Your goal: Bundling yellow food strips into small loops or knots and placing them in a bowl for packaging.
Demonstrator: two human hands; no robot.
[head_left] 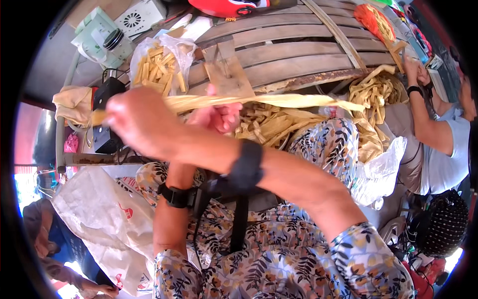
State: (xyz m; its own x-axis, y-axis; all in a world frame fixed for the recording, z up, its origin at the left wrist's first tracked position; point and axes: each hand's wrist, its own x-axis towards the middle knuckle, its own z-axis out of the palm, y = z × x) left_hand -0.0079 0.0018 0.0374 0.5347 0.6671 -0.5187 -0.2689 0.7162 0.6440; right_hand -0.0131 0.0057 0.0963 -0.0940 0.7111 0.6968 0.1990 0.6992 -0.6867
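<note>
My right arm crosses over my left arm. My right hand [138, 121], blurred, is closed at the left, with a short tan end sticking out beyond its fingers. A long, flat pale yellow strip [287, 100] runs from behind this hand to the right. Under the strip is my left hand [220, 117], palm partly up and fingers curled; whether it grips the strip is unclear. Just right of it lies a heap of loose yellow strips [283, 125]. A small wooden board [227, 71] lies beyond my hands, beside a clear plastic bag [183, 48] of short folded yellow pieces.
A slatted wooden bench [283, 48] spans the far side. At the left are a black box [106, 138], a folded cloth [73, 102] and a lidded jar [119, 45]. A large white sack [101, 220] is at lower left. Another strip pile [373, 97] lies near a co-worker [440, 130].
</note>
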